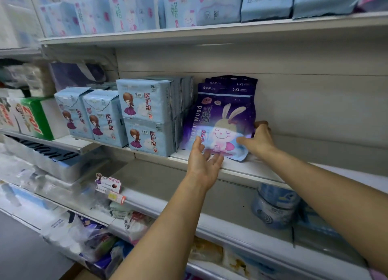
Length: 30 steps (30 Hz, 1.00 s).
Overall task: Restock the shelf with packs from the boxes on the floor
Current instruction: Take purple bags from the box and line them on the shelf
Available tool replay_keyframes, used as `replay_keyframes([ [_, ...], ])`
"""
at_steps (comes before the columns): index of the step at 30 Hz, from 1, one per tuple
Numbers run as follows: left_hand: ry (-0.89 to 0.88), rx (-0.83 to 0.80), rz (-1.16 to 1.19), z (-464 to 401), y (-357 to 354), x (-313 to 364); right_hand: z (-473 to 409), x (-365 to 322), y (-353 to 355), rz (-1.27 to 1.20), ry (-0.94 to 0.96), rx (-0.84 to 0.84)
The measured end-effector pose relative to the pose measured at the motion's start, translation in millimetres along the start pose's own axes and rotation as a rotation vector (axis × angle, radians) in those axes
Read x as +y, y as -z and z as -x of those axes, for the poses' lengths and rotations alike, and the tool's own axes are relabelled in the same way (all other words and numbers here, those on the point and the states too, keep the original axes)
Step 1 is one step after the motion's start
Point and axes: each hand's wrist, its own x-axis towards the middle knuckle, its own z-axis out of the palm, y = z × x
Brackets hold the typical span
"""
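On the far left of the shelf (241, 170) sits a green and white pack (31, 117). Next to it stand two light blue packs (92, 114) with a girl drawn on them, side by side. Right of those, two more blue packs (147, 116) are stacked one on top of the other. Then comes the purple pack (222, 118) with a smiling bunny on it. It stands on the shelf, leaning a little, with more purple packs just behind it. The left hand (202, 164) reaches up from below with its arm stretched out. Its fingers are spread and loose, and the fingertips touch the bottom left corner of the purple pack. The right hand (259, 139) reaches in from the right on a long, straight arm. Its thumb lies across the front of the pack and its fingers curl round the right edge, so it grips the pack there. On the lower shelf, right of the arms, are blue tins (275, 206).
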Motion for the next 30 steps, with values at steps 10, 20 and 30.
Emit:
replay_keyframes([
  [10,0.028,0.012,0.004,23,21,15,44,9,4,-0.13,0.035,0.094],
  [20,0.072,0.032,0.015,85,86,12,118,21,-4,-0.336,0.148,0.227],
  [30,0.225,0.156,-0.101,116,152,-51,216,89,-19,-0.187,-0.076,-0.281],
])
